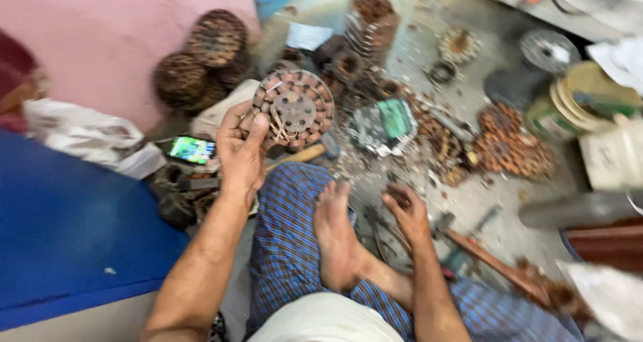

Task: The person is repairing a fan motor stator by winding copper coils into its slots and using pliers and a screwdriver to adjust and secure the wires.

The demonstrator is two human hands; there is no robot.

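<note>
My left hand (pixel 240 148) is raised and grips a round rusty motor stator (pixel 295 107) wound with copper coils, several wire ends sticking out. My right hand (pixel 405 211) reaches down to the floor beside my bare foot (pixel 337 235); its fingers close on a small dark object that blur keeps me from identifying. I sit cross-legged in blue checked cloth (pixel 288 235).
Several more stators (pixel 201 57) lie stacked against the pink wall, others (pixel 512 144) at right. A lit phone (pixel 192 150) sits at left, a hammer (pixel 315 153) under the held stator, wooden-handled tools (pixel 489 261) near my right knee. Copper scraps litter the floor.
</note>
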